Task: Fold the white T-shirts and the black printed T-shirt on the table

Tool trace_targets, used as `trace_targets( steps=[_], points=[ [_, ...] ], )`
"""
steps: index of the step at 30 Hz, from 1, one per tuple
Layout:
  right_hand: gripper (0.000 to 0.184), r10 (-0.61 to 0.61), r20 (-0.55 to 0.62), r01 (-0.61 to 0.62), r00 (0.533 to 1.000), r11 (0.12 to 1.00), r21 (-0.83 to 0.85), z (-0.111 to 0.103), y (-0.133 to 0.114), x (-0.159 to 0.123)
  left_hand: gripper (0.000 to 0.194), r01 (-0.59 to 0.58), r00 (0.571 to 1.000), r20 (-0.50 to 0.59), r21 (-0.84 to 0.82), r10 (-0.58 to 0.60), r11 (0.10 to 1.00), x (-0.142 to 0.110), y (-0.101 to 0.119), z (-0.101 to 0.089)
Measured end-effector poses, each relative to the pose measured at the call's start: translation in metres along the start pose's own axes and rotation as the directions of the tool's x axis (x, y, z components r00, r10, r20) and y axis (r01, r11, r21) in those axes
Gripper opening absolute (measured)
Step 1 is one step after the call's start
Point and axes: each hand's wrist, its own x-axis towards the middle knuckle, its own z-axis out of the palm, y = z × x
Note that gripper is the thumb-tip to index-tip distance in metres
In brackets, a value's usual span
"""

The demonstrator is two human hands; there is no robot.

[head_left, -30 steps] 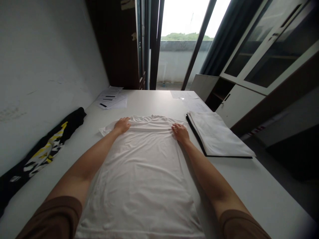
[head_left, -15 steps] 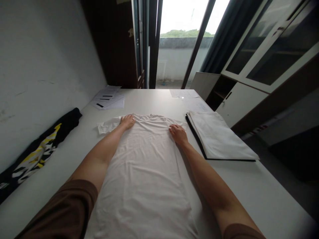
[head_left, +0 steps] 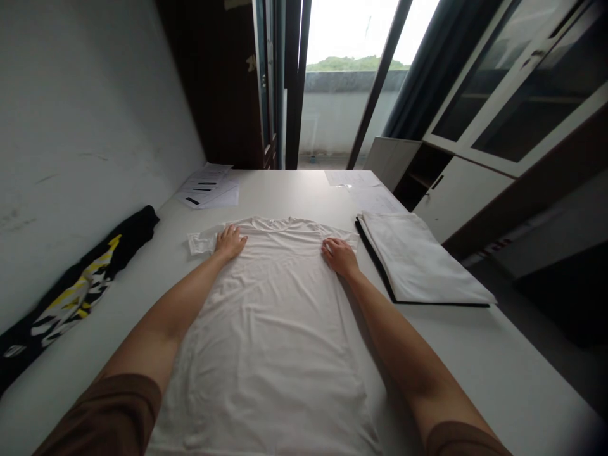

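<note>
A white T-shirt (head_left: 280, 316) lies spread out on the white table, its neckline toward the window and its lower part running to the bottom of the view. Soft wrinkles cross its body. My left hand (head_left: 231, 243) rests flat on the shirt near the left sleeve, fingers out. On the opposite side, my right hand (head_left: 340, 255) lies on the cloth by the right sleeve, its fingers extended and slightly bent. Neither hand grasps the fabric.
Folded white cloth (head_left: 422, 259) sits over a black layer at the right. A black garment with yellow and white patterning (head_left: 85, 278) lies along the left wall. Paper sheets (head_left: 211, 187) are at the far left corner, more papers (head_left: 356, 183) at the far right. Cabinets (head_left: 465, 196) stand beyond.
My left hand has slid left and slightly toward me, from beside the neckline to near the left sleeve. My right hand has stayed in nearly the same place.
</note>
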Motion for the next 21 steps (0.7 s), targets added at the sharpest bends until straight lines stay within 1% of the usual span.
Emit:
trace_targets(
  steps=[4, 7, 10, 13, 16, 19, 21],
  points=[
    [0.038, -0.007, 0.014, 0.007, 1.000, 1.000, -0.013, 0.001, -0.003, -0.001, 0.071, 0.102, 0.995, 0.010, 0.014, -0.102, 0.995, -0.002, -0.026, -0.007],
    [0.039, -0.002, 0.026, 0.002, 1.000, 1.000, -0.029, 0.001, -0.005, -0.001, 0.073, 0.129, 0.992, 0.003, 0.023, -0.130, 0.991, -0.004, -0.029, -0.011],
    [0.041, 0.005, 0.033, -0.004, 0.999, 0.999, -0.043, 0.001, -0.006, 0.000, 0.072, 0.092, 0.996, -0.019, 0.034, -0.092, 0.995, -0.010, -0.014, -0.011],
    [0.046, 0.003, 0.050, -0.001, 0.999, 0.998, -0.055, 0.002, -0.006, 0.000, 0.071, 0.020, 0.999, -0.034, 0.032, -0.019, 0.999, -0.020, 0.012, -0.006],
    [0.052, 0.010, 0.106, -0.001, 0.994, 0.996, -0.085, 0.002, -0.008, 0.001, 0.071, -0.032, 0.999, -0.025, 0.012, 0.032, 0.999, -0.033, 0.035, -0.001],
    [0.056, 0.029, 0.163, -0.009, 0.986, 0.993, -0.120, 0.002, -0.010, 0.000, 0.069, -0.038, 0.999, -0.033, -0.020, 0.037, 0.999, -0.053, 0.051, 0.000],
    [0.057, 0.027, 0.189, -0.002, 0.982, 0.991, -0.132, 0.001, -0.010, 0.000, 0.064, -0.033, 0.997, -0.074, -0.048, 0.030, 0.998, -0.071, 0.059, -0.001]
  ],
)
